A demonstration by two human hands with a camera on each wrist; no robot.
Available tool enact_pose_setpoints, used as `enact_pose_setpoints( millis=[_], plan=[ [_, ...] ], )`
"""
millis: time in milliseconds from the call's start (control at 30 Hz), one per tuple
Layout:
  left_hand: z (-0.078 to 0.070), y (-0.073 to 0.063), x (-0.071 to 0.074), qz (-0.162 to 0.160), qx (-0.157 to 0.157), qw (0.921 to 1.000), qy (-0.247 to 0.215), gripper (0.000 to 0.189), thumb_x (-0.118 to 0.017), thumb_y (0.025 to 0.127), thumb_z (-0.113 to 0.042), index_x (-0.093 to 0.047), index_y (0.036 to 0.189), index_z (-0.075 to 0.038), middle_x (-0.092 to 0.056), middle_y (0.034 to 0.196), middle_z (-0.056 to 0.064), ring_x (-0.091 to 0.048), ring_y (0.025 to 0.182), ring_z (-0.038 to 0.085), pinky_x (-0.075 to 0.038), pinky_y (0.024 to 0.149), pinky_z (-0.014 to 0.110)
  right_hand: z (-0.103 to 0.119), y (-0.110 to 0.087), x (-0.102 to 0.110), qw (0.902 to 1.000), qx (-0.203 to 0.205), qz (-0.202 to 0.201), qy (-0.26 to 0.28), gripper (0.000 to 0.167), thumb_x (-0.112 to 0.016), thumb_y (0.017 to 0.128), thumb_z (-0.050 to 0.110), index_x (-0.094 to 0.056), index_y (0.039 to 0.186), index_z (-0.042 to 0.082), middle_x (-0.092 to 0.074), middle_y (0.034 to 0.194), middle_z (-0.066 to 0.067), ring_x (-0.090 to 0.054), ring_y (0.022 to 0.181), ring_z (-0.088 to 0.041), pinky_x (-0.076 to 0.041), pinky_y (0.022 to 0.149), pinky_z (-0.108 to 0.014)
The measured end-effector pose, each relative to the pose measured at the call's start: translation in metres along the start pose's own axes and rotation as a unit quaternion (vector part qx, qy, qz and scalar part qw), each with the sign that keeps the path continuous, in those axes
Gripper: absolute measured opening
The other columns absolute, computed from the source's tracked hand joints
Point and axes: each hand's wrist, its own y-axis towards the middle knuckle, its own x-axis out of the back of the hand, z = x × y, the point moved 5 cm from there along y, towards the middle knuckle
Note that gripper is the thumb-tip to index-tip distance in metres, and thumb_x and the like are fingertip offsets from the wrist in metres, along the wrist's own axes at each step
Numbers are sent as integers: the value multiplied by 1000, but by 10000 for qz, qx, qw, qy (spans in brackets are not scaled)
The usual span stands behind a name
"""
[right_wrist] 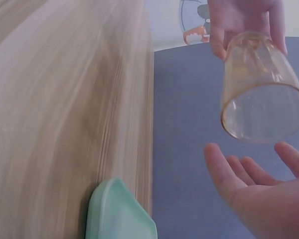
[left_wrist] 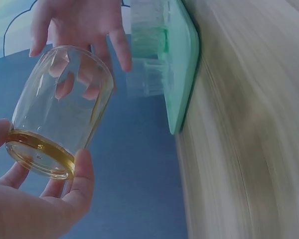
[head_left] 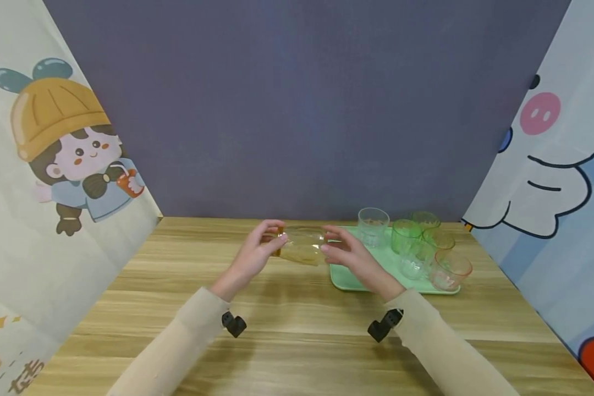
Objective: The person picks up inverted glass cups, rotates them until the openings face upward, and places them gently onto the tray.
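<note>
An amber-tinted drinking glass (head_left: 302,246) lies on its side in the air above the table. My left hand (head_left: 249,254) grips it by the thick base, thumb and fingers spread round the amber ring, as the left wrist view shows. The glass's mouth (right_wrist: 264,113) faces my right hand (right_wrist: 266,199). That hand has its fingers spread and loosely bent close to the rim. A small gap shows between its fingertips and the glass in the right wrist view.
At the right, a pale green tray (head_left: 348,281) carries several upright glasses, among them a clear one (head_left: 373,228), a green one (head_left: 405,234) and a pink-rimmed one (head_left: 450,270). A dark panel (head_left: 297,110) rises behind the wooden table (head_left: 297,341).
</note>
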Motion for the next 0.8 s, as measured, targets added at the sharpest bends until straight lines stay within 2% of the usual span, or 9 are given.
enact_pose_setpoints(
  millis=[133, 300, 500, 633, 800],
  plan=[
    [2, 1, -5, 88, -2, 9998, -195, 40, -63, 102, -26, -55, 139, -12, -53, 134, 18, -55, 118, 33, -51, 95, 46, -1, -2, -3, 9999, -73, 85, 125, 70, -64, 101, 29, -30, 159, 12, -36, 155, -20, -44, 138, -43, -51, 102, -44],
    [5, -1, -11, 191, 183, 9986, -453, 42, -62, 102, -28, -54, 140, -12, -52, 134, 14, -55, 117, 30, -52, 95, 45, -4, -4, -2, 9988, -95, 182, 454, 71, -63, 101, 30, -26, 160, 15, -31, 158, -21, -40, 140, -42, -47, 106, -47],
    [8, 0, -19, 367, 469, 9918, -1131, 43, -60, 103, -23, -50, 142, -9, -46, 135, 17, -51, 124, 38, -52, 98, 44, -6, -3, 3, 9957, -63, 114, 912, 72, -63, 100, 26, -26, 160, 14, -27, 158, -19, -35, 141, -45, -41, 109, -53],
    [11, 1, -23, 485, 559, 9881, -1347, 44, -59, 103, -21, -48, 143, -8, -43, 135, 18, -52, 120, 34, -53, 97, 44, -4, -2, 8, 9974, 32, -51, 722, 69, -64, 99, 20, -31, 158, 9, -34, 153, -23, -42, 134, -44, -46, 104, -49],
    [13, 2, -27, 571, 602, 9851, -1505, 42, -59, 103, -21, -48, 141, -9, -43, 135, 17, -53, 117, 28, -52, 97, 43, 4, -2, 14, 9995, 92, -211, 212, 63, -66, 97, 20, -39, 154, 9, -43, 145, -24, -54, 123, -38, -53, 95, -46]
  ],
)
